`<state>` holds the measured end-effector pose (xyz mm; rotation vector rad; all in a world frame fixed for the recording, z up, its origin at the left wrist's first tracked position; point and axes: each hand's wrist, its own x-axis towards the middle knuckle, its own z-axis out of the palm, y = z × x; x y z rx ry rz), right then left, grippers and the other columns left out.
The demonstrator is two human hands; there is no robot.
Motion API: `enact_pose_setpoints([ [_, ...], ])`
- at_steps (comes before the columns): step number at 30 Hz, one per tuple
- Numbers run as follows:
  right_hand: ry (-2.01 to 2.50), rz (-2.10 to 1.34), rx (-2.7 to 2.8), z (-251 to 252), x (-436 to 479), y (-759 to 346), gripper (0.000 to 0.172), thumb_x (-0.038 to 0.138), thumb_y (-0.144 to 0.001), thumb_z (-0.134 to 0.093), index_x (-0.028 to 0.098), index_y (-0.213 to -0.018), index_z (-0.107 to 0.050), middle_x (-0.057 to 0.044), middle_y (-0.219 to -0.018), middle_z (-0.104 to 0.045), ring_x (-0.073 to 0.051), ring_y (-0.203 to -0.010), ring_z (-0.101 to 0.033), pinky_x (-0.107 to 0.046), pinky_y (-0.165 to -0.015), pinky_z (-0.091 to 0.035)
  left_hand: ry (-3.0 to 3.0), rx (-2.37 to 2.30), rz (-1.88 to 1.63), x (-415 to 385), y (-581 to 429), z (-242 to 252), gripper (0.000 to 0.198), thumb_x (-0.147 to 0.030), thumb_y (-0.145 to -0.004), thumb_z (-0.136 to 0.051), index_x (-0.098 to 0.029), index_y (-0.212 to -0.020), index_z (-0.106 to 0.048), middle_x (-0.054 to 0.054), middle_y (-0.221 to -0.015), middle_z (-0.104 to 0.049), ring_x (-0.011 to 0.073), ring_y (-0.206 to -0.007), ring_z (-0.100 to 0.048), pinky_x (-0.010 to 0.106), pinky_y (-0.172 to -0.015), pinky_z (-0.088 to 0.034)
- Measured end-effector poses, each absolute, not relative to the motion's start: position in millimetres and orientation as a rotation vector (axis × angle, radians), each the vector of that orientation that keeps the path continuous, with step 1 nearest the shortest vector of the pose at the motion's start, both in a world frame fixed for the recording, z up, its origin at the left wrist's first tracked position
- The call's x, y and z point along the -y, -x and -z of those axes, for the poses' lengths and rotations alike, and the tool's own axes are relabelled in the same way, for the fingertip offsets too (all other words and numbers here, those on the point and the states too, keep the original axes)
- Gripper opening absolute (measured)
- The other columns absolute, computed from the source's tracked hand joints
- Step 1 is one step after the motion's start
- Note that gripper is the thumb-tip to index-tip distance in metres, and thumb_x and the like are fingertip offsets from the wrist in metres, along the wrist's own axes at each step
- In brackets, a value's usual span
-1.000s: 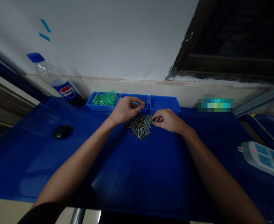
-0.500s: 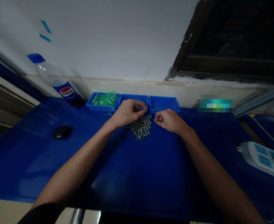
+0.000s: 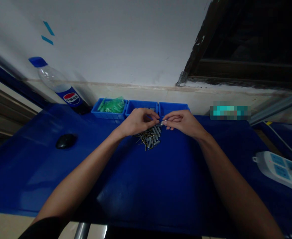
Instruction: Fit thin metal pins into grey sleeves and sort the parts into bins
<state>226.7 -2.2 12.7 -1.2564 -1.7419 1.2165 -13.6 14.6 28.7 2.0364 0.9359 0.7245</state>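
Observation:
My left hand (image 3: 141,121) is closed in a pinch above the pile, its fingertips almost meeting those of my right hand. What sits in the left pinch is too small to make out. My right hand (image 3: 183,122) pinches a small shiny silvery piece (image 3: 163,122) between thumb and fingers, its other fingers curled below. Under the hands lies a heap of thin brassy screw-like pins (image 3: 144,138) mixed with short grey cylinders (image 3: 156,143). Part of that heap is hidden by my left hand.
Three blue bins stand along the wall: the left bin (image 3: 108,115) holds green plastic wrapping (image 3: 114,105), the middle bin (image 3: 142,103) is partly covered, the right bin (image 3: 174,106) sits behind my right hand. A bottle (image 3: 70,96), black mouse (image 3: 65,141) and power strip (image 3: 280,167) flank them.
My right hand has moved up and left to meet my left hand, bringing the silvery piece to the left fingertips. The left hand has shifted only slightly.

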Motion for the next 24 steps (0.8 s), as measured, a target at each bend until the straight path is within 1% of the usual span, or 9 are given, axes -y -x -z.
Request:
enact_pose_setpoints([
  [3,1.176,-1.293,1.59,-17.5,6.1,-219.2,0.032,0.041,-0.075,-0.087,0.021,-0.098,-0.076,-0.007,-0.084,-0.08,-0.023,-0.081,-0.078,-0.04,-0.077,-0.064,-1.937,-0.843,-0.738,-13.6,12.0,-27.8,0.029,-0.034,-0.089,-0.072,-0.014,-0.109,-0.078,0.011,-0.103,-0.082,0.019,-0.088,-0.078,0.029,-0.078,-0.062],
  [6,1.128,-1.364,1.541,-18.8,8.0,-214.2,0.032,0.039,-0.076,-0.087,0.022,-0.099,-0.072,-0.007,-0.091,-0.082,-0.025,-0.092,-0.08,-0.042,-0.085,-0.064,-1.842,-0.82,-0.788,-13.9,11.2,-27.6,0.026,-0.032,-0.089,-0.072,-0.013,-0.106,-0.076,0.011,-0.095,-0.082,0.0191,-0.086,-0.078,0.03,-0.08,-0.063],
  [8,1.126,-1.375,1.555,-16.4,7.4,-213.5,0.032,0.038,-0.078,-0.085,0.023,-0.101,-0.069,-0.008,-0.093,-0.082,-0.026,-0.094,-0.079,-0.042,-0.087,-0.064,-1.809,-0.851,-0.827,-15.4,11.8,-27.4,0.024,-0.03,-0.087,-0.073,-0.012,-0.103,-0.076,0.011,-0.093,-0.081,0.0191,-0.085,-0.079,0.03,-0.08,-0.064],
  [12,1.253,-1.208,1.695,-4.1,3.8,-216.7,0.03,0.03,-0.079,-0.081,0.023,-0.103,-0.065,-0.007,-0.09,-0.08,-0.024,-0.085,-0.078,-0.041,-0.082,-0.063,-1.81,-1.019,-0.943,-22.3,16.5,-23.3,0.023,-0.028,-0.082,-0.075,-0.012,-0.099,-0.078,0.012,-0.096,-0.081,0.0188,-0.082,-0.078,0.029,-0.077,-0.063],
  [17,1.361,-0.891,2.065,15.0,1.4,-218.3,0.017,0.022,-0.078,-0.078,0.022,-0.092,-0.069,-0.005,-0.086,-0.076,-0.022,-0.078,-0.073,-0.037,-0.072,-0.059,-1.825,-1.237,-1.047,-29.6,22.7,-17.2,0.032,-0.031,-0.084,-0.075,-0.01,-0.106,-0.079,0.015,-0.103,-0.081,0.0218,-0.088,-0.078,0.03,-0.077,-0.062],
  [20,1.406,-0.834,2.135,23.9,0.7,-215.8,0.016,0.018,-0.076,-0.077,0.022,-0.089,-0.069,-0.003,-0.08,-0.073,-0.021,-0.075,-0.071,-0.035,-0.07,-0.057,-1.883,-1.253,-1.016,-28.1,21.7,-19.5,0.03,-0.031,-0.086,-0.072,-0.01,-0.106,-0.079,0.013,-0.101,-0.082,0.0216,-0.087,-0.078,0.03,-0.077,-0.062],
  [24,1.418,-0.857,2.109,29.9,-0.2,-213.2,0.014,0.013,-0.076,-0.073,0.021,-0.088,-0.069,-0.003,-0.078,-0.072,-0.019,-0.074,-0.07,-0.033,-0.07,-0.057,-1.974,-1.234,-0.973,-22.6,16.9,-25.9,0.021,-0.029,-0.086,-0.07,-0.013,-0.095,-0.081,0.01,-0.094,-0.082,0.0203,-0.085,-0.076,0.032,-0.082,-0.062],
])
